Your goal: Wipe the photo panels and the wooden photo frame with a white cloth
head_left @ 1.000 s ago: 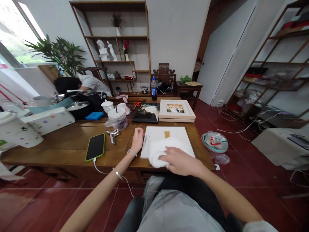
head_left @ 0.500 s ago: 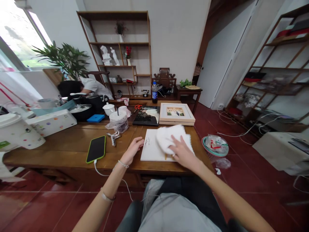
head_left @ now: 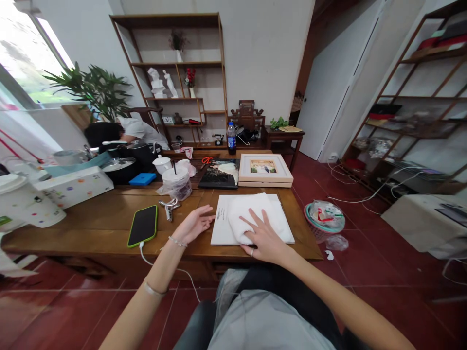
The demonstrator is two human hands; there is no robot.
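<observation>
A white flat board (head_left: 282, 227) lies on the wooden table (head_left: 105, 214) in front of me. A white cloth (head_left: 251, 210) is spread over its middle. My right hand (head_left: 263, 236) lies flat on the near part of the cloth, fingers stretched out and apart. My left hand (head_left: 195, 224) rests on the table at the board's left edge, fingers loosely extended, holding nothing.
A phone in a green case (head_left: 142, 225) lies left of my hand, cable attached. A metal clip (head_left: 168, 206), a lidded plastic cup (head_left: 176, 182), a dark photo print (head_left: 221, 173) and a framed picture (head_left: 264, 169) lie beyond. A small basket (head_left: 324, 217) stands on the red floor. Another person (head_left: 124, 130) sits at the far left.
My right hand has pulled the cloth back toward me from the board's far part to its middle. My left hand has opened a little and stayed at the board's left edge.
</observation>
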